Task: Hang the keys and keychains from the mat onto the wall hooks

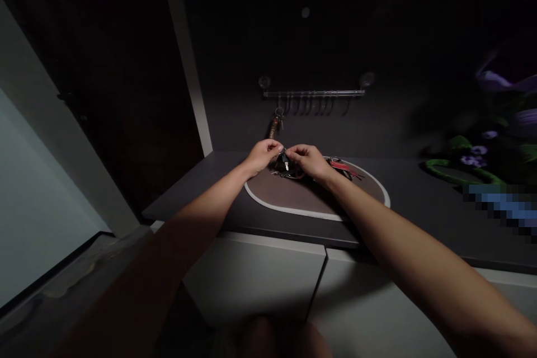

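Note:
Both my hands meet over an oval mat (293, 210) with a pale rim. Between the fingertips of my left hand (264, 156) and my right hand (308, 159) is a small key ring (284, 150), pinched from both sides. A key (286, 162) with a black head and a silver blade hangs below it. Dark items and more keys lie on the mat beneath, partly hidden by my hands. Right of my right hand lies a red strap (342, 166). A tag with lettering (273, 128) hangs on another key ring (279, 112) just above my left hand.
A clear rail with several hooks (314, 94) is fixed to the dark wall behind. Purple flowers with green stems (474, 158) stand at the right on the dark counter (419, 224). White cabinet doors (260, 274) are below. A dark door (104, 84) stands at the left.

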Available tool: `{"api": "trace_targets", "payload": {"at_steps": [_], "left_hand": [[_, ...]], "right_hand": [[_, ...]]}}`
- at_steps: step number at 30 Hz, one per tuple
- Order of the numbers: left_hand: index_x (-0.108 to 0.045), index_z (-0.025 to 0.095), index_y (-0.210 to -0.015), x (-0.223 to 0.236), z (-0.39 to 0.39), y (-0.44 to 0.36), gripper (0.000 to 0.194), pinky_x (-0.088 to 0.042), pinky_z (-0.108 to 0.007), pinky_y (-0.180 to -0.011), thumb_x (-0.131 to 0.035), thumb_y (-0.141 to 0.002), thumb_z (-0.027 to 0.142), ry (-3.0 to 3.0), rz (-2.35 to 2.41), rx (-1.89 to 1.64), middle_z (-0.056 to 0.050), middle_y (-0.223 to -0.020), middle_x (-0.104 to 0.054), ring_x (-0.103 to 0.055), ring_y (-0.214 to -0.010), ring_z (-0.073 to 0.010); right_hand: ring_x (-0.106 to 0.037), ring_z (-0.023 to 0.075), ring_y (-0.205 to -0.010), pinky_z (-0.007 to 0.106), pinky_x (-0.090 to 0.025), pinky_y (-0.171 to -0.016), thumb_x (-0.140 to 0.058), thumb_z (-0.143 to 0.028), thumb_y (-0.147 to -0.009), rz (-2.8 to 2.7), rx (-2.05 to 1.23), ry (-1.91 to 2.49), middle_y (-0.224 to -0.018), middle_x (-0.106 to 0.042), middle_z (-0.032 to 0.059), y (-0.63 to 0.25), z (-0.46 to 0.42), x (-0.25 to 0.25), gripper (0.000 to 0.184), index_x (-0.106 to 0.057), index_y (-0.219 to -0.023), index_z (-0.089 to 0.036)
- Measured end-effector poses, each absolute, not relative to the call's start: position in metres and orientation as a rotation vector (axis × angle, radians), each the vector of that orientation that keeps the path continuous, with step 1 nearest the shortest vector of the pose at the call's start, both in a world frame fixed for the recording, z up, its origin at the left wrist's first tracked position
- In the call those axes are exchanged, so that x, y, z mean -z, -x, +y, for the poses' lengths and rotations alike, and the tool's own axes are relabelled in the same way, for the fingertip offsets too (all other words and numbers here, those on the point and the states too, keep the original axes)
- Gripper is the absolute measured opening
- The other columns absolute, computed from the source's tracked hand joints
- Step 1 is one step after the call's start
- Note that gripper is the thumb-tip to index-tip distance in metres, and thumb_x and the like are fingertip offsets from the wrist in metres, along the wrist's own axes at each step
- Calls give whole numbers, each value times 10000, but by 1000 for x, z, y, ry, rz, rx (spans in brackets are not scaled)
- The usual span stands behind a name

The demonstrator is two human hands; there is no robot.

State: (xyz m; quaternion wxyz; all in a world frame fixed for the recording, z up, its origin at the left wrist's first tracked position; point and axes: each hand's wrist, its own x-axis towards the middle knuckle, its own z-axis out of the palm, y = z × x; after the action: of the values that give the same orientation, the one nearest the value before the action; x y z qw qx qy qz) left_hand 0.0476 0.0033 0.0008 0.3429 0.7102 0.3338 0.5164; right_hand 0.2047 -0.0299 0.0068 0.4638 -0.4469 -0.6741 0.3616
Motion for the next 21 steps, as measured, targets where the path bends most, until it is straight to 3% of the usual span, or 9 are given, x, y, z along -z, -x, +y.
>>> {"api": "trace_targets", "payload": {"at_steps": [10,16,21], "left_hand": [[-581,127,-813,-6,-2,-52,263,-413,-242,-697,-617,-690,357,-1816,804,-1427,-28,-782,-608,-532,-728,-114],[-588,141,-820,-7,1,-50,226,-417,-241,-665,-494,-782,343,-1823,988,-1542,-22,-739,-607,-536,-694,-122],[-579,158,-702,-3,4,-43,252,-401,-263,-674,-397,-828,279,-2076,1246,-1546,-21,-667,-586,-538,-690,-143]], "right_hand": [[-415,69,-481,189,-380,-447,-489,-426,-772,-1793,-644,1029,-633,-481,-40,-206,-31,-9,263,-537,-831,-174],[-481,110,-680,225,-416,-646,-470,-425,-777,-1715,-420,975,-739,-546,8,-207,-22,-11,280,-548,-816,-159],[-468,97,-625,225,-426,-631,-483,-392,-759,-1546,-553,959,-703,-521,-5,-204,-11,-15,240,-523,-809,-162]]}}
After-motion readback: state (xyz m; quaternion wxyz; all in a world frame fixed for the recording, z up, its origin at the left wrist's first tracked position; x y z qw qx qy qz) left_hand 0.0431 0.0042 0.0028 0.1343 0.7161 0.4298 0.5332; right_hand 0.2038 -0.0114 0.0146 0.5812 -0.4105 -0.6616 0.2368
